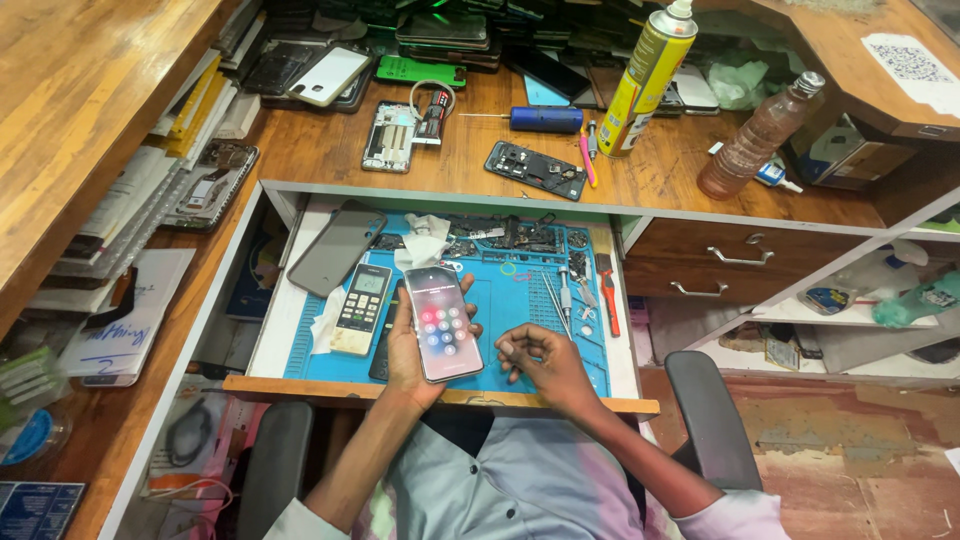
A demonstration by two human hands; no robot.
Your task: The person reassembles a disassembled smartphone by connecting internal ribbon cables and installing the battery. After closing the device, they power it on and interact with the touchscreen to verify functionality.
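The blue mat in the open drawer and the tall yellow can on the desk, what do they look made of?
The blue mat looks like soft matte rubber or silicone: it lies flat, with moulded compartments and no glare. The yellow can looks like painted metal, judging by its glossy cylinder; its white nozzle seems plastic.

We note a pulled-out drawer bearing a blue mat; on it tweezers, remote, grey phone cover.

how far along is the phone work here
Done, apparently: the smartphone is in one piece and its screen is lit with a keypad. In hand: the left hand holds it over the blue mat; the right hand hovers beside it, loosely curled. Left: the tweezers and screwdrivers lie out.
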